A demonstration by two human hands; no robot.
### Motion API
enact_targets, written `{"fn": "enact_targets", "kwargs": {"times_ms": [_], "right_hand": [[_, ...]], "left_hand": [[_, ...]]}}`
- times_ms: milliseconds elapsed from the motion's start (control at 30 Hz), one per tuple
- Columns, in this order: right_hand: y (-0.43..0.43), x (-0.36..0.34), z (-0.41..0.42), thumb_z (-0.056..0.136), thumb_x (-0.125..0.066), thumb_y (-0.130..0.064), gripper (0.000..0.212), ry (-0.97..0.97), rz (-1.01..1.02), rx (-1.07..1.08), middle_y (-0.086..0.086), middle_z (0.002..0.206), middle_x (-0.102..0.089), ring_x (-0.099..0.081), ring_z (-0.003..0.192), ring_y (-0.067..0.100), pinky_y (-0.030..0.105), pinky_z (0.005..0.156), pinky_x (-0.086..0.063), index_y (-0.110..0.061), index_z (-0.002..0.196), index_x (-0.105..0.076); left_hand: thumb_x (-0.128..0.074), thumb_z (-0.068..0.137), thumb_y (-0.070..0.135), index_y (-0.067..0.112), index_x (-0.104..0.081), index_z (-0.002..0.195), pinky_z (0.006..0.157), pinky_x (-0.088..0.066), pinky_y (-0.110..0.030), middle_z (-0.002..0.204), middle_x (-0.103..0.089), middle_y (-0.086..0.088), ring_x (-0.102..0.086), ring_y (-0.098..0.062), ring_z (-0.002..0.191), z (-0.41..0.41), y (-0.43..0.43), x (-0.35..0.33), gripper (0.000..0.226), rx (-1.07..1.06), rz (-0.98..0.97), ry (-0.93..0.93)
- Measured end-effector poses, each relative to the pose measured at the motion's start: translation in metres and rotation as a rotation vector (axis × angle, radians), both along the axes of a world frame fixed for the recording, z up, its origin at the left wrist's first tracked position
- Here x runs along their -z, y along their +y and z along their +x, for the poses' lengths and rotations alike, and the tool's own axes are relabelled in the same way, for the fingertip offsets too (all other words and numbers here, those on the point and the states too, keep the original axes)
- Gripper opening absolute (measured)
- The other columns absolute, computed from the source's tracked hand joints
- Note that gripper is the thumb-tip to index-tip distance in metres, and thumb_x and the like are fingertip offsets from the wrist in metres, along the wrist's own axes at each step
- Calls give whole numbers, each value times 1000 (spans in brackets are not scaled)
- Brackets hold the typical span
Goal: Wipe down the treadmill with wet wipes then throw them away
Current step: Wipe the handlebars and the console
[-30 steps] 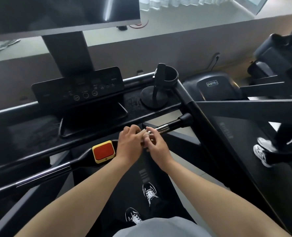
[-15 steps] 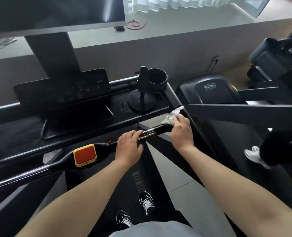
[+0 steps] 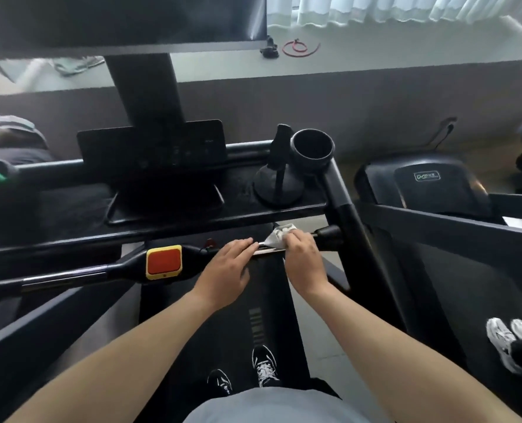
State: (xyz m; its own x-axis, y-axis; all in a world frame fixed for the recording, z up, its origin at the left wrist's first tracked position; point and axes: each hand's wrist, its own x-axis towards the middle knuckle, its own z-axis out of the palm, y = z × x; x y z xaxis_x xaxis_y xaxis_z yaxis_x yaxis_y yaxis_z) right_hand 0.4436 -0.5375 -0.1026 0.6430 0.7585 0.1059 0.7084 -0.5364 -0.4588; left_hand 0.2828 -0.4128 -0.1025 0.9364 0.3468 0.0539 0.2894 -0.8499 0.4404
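I stand on a black treadmill whose front handlebar [image 3: 70, 274] runs across the view with chrome sections. My right hand [image 3: 302, 261] grips a crumpled white wet wipe [image 3: 279, 236] wrapped over the chrome part of the bar, near its right end joint [image 3: 330, 235]. My left hand [image 3: 227, 267] rests on the bar just left of the wipe, fingers fairly straight over the top. A red and yellow stop button [image 3: 164, 261] sits on the bar left of my left hand.
Above the bar is the console tray [image 3: 168, 227] with a control panel [image 3: 153, 148], a phone stand [image 3: 279, 178] and a cup holder [image 3: 312, 148]. A second treadmill [image 3: 430, 181] stands to the right, with another person's white shoes [image 3: 510, 343] on it.
My right hand with the wipe slid back left along the bar from its right end, toward my left hand. My left hand's fingers have straightened over the bar. The camera shifted.
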Motion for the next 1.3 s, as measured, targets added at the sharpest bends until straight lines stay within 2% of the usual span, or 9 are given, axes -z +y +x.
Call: {"fn": "enact_targets", "kwargs": {"times_ms": [233,367,467,600,833,1000,1067,1167,1300], "right_hand": [[34,-5,-46,89,-63,6,19,82,77,-300,1,108,-60,-62,91,16,21,72,-43,-9,101,-67],[52,-8,-71,92,-59,3,20,240,223,-306,-11,109,-57,-59,94,11,16,79,-44,-12,100,-69],[68,-11,-90,98,-53,-1,31,299,226,-370,-24,114,-48,-52,102,-1,8,89,-40,-18,120,-66],[94,4,-120,92,-57,6,42,99,96,-394,0,131,-54,-53,106,23,36,95,-50,-11,130,-63],[121,-9,-182,93,-53,1,41,23,9,-484,3,134,-51,-50,114,26,41,99,-42,-13,130,-61],[131,-17,-177,98,-40,-19,47,-96,-187,-200,-1,139,-44,-36,122,23,43,103,-28,-23,145,-38],[139,-21,-183,98,-36,-17,52,-55,-249,-160,-3,148,-39,-24,139,23,49,112,-17,-25,149,-29],[157,-22,-216,97,-36,-9,65,7,-289,-288,-4,161,-26,2,153,20,56,119,5,-26,157,-19],[167,-17,-242,104,-31,-11,63,49,-293,-468,-6,168,-14,12,155,15,56,117,19,-28,161,-11]], "left_hand": [[-55,87,19,10,-48,148,119,-35,-44,150,-45,-4,-40,-25,140,-56,-3,1,62,-219,165,45],[-68,84,20,13,-43,151,121,-28,-51,156,-38,-8,-32,-31,145,-100,16,3,72,-380,254,109],[-67,88,27,16,-27,159,123,-19,-55,164,-21,-16,-16,-36,152,-133,40,0,82,-527,221,220],[-49,102,36,30,8,161,124,8,-40,169,13,-6,15,-21,155,-166,56,-5,82,-540,75,346],[-50,101,32,30,2,162,125,9,-40,169,9,8,15,-17,155,-194,84,-14,79,-411,102,368],[-46,100,30,30,4,162,125,9,-37,168,12,9,17,-11,154,-224,111,-12,79,-356,109,371],[-47,100,28,29,2,162,126,7,-37,168,12,10,17,-10,153,-232,118,-10,79,-332,91,343],[-49,99,27,27,-4,163,127,3,-39,168,5,10,10,-11,155,-235,121,-3,78,-331,78,292],[-55,96,26,24,-11,163,127,-2,-41,169,-6,8,3,-11,156,-235,121,8,80,-364,66,214]]}}
